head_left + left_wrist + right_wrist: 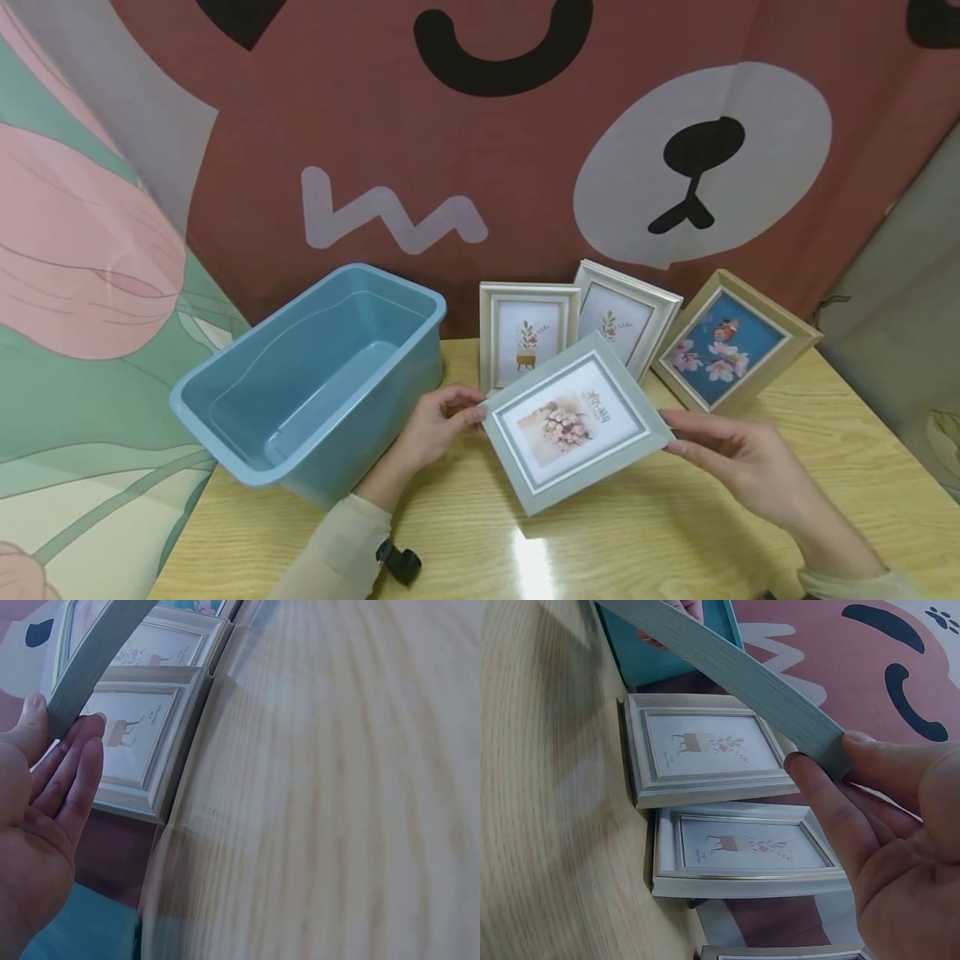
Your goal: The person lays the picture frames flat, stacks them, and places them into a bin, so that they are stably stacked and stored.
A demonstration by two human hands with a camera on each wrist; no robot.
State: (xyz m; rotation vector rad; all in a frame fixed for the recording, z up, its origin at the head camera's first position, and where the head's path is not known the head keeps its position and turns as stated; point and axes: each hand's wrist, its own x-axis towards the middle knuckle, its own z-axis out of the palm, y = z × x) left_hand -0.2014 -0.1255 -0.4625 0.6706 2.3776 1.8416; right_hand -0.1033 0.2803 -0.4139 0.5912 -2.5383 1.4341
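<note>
Between both hands, a grey-green picture frame (576,421) with a pink flower print is held tilted above the table, its print turned sideways. My left hand (438,427) pinches its left corner between thumb and fingers, as the left wrist view also shows. At the opposite corner my right hand (750,467) pinches the frame; in the right wrist view the thumb lies on one face and the fingers (832,817) on the other. Behind it stand a cream picture frame (489,333) and a white picture frame (667,304), both with plant prints, partly covered by the held one.
A gold-brown picture frame (780,321) with a blue blossom print leans at the right. To the left, a blue plastic bin (360,442) stands close beside my left forearm. The wooden table (600,550) meets a printed cloth (525,183) at the back.
</note>
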